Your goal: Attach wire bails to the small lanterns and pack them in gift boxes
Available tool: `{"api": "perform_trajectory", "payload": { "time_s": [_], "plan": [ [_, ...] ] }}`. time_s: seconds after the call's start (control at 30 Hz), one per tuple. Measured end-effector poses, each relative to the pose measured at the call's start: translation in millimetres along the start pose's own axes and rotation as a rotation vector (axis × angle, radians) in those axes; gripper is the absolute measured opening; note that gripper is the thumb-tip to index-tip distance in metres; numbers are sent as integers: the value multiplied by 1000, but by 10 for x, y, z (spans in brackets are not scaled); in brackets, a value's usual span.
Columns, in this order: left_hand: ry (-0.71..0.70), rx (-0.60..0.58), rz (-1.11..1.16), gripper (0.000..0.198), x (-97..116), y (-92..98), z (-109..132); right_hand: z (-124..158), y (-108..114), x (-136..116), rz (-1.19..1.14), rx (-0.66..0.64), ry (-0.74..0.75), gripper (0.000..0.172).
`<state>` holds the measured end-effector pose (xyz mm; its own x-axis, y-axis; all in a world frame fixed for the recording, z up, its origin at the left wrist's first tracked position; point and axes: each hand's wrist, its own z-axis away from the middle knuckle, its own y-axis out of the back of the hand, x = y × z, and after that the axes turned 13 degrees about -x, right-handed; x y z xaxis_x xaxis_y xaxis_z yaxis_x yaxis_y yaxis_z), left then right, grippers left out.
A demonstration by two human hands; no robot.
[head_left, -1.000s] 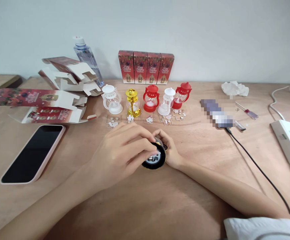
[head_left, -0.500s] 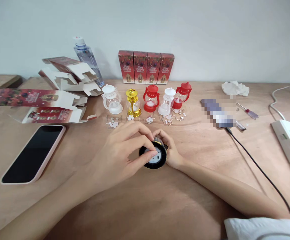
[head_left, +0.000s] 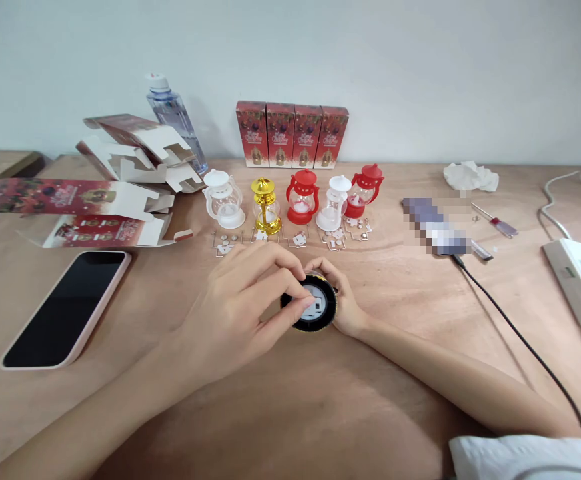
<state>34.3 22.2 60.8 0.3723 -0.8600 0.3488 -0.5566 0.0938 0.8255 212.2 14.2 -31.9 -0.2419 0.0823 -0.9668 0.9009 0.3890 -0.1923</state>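
Well, both hands meet at the middle of the table (head_left: 320, 413), closed about a small lantern (head_left: 321, 311). It is tipped on its side just above the wood, with its round black base turned toward the person's face. That tilt looks chosen so that the underside can be seen and reached. The right hand (head_left: 344, 301) wraps the body from behind and steadies it, fingers curled over the top edge. The left hand (head_left: 230, 310) comes in from the front, thumb and forefinger pinched on the pale plate inside the base. Whether they nip a small part there or only press I cannot quite tell, since the fingertips cover it. Beyond the hands a row (head_left: 303, 197) of five more stands upright, and before each lies its own little heap of parts (head_left: 297, 239), kept apart, it seems, so nothing gets mixed. Four closed boxes (head_left: 293, 135) stand against the wall. Opened cartons (head_left: 120, 177) sit off to the left beside a phone (head_left: 70, 307), out of the hands' way.
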Motion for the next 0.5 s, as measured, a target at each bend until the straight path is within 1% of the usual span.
{"api": "perform_trajectory", "payload": {
  "time_s": [0.1, 0.3, 0.4, 0.5],
  "plan": [
    [-13, -24, -11, 10, -5, 8, -8, 3, 6, 3, 8, -5, 4, 34],
    [-52, -144, 5, 10, 10, 37, -19, 14, 14, 20, 41, -18, -13, 36],
    [-85, -171, -27, 12, 15, 54, -15, 17, 12, 33, 34, -21, -25, 36],
    [-87, -198, -70, 13, 22, 69, -13, 18, 15, 43, 28, -27, -28, 37]
  ]
}}
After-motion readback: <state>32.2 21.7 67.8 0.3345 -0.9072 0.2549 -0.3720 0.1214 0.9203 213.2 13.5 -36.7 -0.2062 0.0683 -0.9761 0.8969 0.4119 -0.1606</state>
